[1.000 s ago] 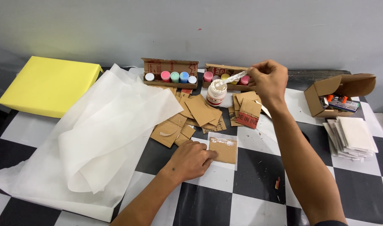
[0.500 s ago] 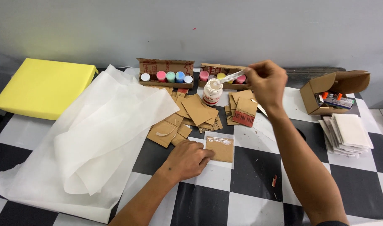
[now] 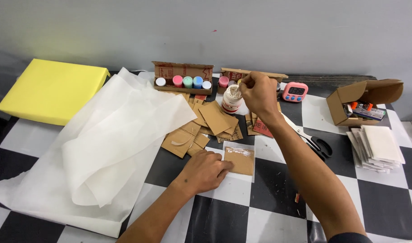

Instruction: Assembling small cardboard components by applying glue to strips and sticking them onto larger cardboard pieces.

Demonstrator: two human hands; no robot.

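A table (image 3: pixel 278 216) covered in black and white checks carries everything. On its far left lies a flat yellow block (image 3: pixel 48 90), with a large crumpled sheet of white paper (image 3: pixel 102 148) spread beside it. Cardboard pieces (image 3: pixel 206 121) are scattered at the centre, a small cardboard square (image 3: pixel 240 160) nearer. Scissors (image 3: pixel 316 143) lie right of centre, a pink timer (image 3: pixel 295 92) beyond them, and a stack of white cards (image 3: pixel 378 147) and an open cardboard box (image 3: pixel 363 101) sit far right.

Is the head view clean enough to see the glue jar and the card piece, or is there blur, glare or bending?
Head view: sharp and evenly lit, soft shadows only; the right hand over the glue jar is slightly soft; mild sheen on the white paper sheet; the left hand and cardboard piece read clearly; edges bend a little.
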